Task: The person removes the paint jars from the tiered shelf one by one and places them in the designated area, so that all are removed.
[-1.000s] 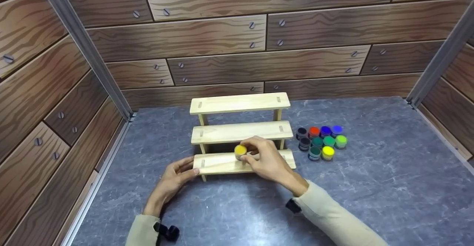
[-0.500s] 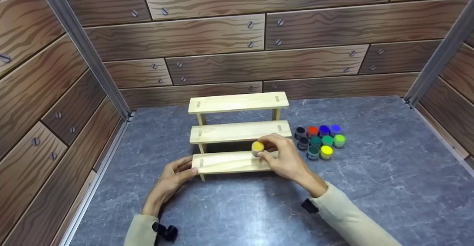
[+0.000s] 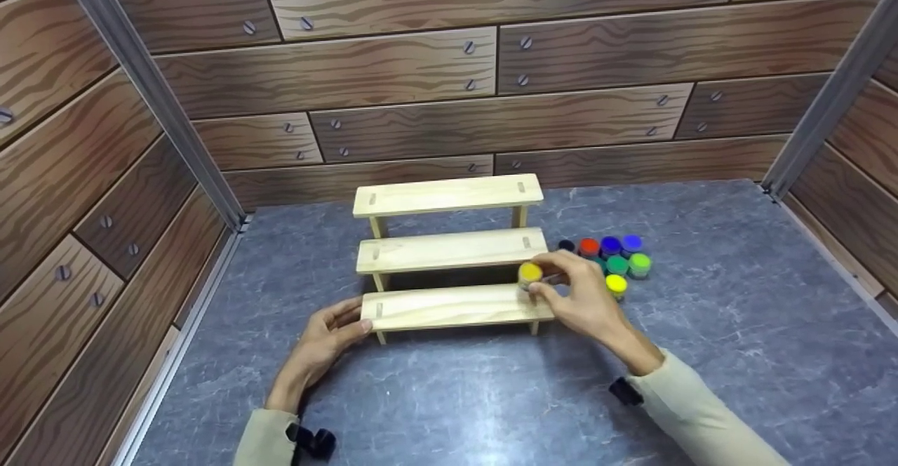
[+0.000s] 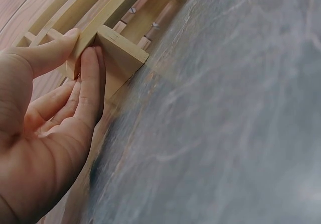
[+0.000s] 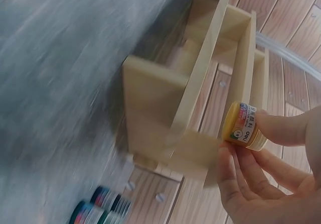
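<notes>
A three-step wooden display stand stands on the table. My left hand grips the left end of its lowest board, thumb on top and fingers beneath, as the left wrist view also shows. In my right hand is a small paint jar with a dark yellow lid, pinched between thumb and fingertips. The jar is held over the right end of the lowest board. In the right wrist view the paint jar shows its printed label.
Several other paint jars stand grouped right of the stand, among them a red one, a light green one and a bright yellow one. My right hand partly hides the group. Wood-patterned walls rise behind the grey table.
My right hand has carried the yellow paint jar rightward along the lowest board, from near its middle to its right end. The left hand keeps its grip on the board.
</notes>
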### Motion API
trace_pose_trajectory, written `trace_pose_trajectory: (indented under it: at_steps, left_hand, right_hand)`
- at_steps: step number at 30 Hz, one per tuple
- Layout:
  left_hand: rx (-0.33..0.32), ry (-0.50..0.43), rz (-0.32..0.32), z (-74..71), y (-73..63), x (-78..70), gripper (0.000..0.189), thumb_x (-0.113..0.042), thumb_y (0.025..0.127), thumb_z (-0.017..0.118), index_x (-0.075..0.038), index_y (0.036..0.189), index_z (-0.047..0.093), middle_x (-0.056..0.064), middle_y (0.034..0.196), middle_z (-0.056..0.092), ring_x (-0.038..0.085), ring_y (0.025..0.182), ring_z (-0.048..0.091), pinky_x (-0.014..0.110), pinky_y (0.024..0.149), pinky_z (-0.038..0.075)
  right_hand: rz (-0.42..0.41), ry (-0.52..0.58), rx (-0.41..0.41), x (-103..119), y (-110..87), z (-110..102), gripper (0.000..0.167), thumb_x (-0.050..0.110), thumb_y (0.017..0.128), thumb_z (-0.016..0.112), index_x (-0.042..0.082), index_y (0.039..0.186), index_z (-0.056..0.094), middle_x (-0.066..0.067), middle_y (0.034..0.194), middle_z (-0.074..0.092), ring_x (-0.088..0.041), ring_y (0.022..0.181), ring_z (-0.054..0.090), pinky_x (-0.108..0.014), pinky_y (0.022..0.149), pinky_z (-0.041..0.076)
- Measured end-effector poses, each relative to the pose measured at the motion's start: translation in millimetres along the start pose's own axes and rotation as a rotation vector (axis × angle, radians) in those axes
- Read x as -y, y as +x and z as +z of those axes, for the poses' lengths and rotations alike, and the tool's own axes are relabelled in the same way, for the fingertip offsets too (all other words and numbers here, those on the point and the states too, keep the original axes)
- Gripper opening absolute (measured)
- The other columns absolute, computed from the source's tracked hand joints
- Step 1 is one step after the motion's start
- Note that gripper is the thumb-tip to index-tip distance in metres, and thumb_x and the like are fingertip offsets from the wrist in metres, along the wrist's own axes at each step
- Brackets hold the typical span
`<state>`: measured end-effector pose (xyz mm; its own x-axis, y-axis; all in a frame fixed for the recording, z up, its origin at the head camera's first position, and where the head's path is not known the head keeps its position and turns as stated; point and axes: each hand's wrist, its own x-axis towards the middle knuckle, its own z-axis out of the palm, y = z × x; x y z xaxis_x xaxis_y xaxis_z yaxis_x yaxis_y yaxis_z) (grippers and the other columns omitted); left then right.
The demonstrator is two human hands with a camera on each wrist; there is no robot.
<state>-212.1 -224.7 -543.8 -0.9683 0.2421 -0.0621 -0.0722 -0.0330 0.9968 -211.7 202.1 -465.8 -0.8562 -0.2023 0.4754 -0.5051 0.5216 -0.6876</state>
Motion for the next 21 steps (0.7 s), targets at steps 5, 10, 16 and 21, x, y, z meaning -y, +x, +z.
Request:
trace_pose_trajectory:
  at_steps: [5,10,16,21]
  left_hand:
    - [0.004,-0.009,-0.024,-1.7,-2.3,-0.1,0.072,-0.004,0.100,0.072,0.015,0.158,0.034,0.039,0.157,0.044,0.024,0.126,0.065,0.029,0.104,0.059]
    - [-0.001,-0.008,-0.030,-1.5,-3.1,0.0,0.072,-0.004,0.101,0.072,0.016,0.159,0.033,0.039,0.158,0.043,0.023,0.127,0.065,0.028,0.104,0.059]
    - [-0.003,-0.006,-0.030,-0.4,-3.1,-1.0,0.072,-0.005,0.101,0.071,0.016,0.158,0.033,0.038,0.158,0.044,0.018,0.123,0.066,0.027,0.101,0.059]
    - [-0.006,-0.010,-0.029,1.7,0.1,-1.7,0.071,-0.003,0.100,0.071,0.017,0.158,0.034,0.038,0.156,0.046,0.017,0.119,0.068,0.027,0.099,0.059]
  right_hand:
    - [0.019,-0.038,-0.012,-9.3,-3.4,-13.3,0.036,-0.007,0.085,0.085,-0.006,0.119,0.074,-0.015,0.106,0.076,-0.029,0.091,0.076,-0.030,0.081,0.066]
    - [0.062,-0.079,-0.018,-18.4,-7.2,-30.3,0.038,-0.005,0.086,0.084,-0.007,0.122,0.072,-0.018,0.109,0.075,-0.030,0.092,0.075,-0.034,0.082,0.067]
    - [0.082,-0.096,-0.066,-30.1,-9.4,-53.6,0.040,-0.008,0.086,0.083,-0.009,0.124,0.071,-0.024,0.112,0.075,-0.039,0.099,0.074,-0.033,0.087,0.066]
    - [0.077,-0.111,-0.119,-41.4,-11.7,-73.8,0.038,-0.010,0.087,0.082,-0.011,0.123,0.071,-0.026,0.112,0.075,-0.038,0.099,0.074,-0.010,0.083,0.058]
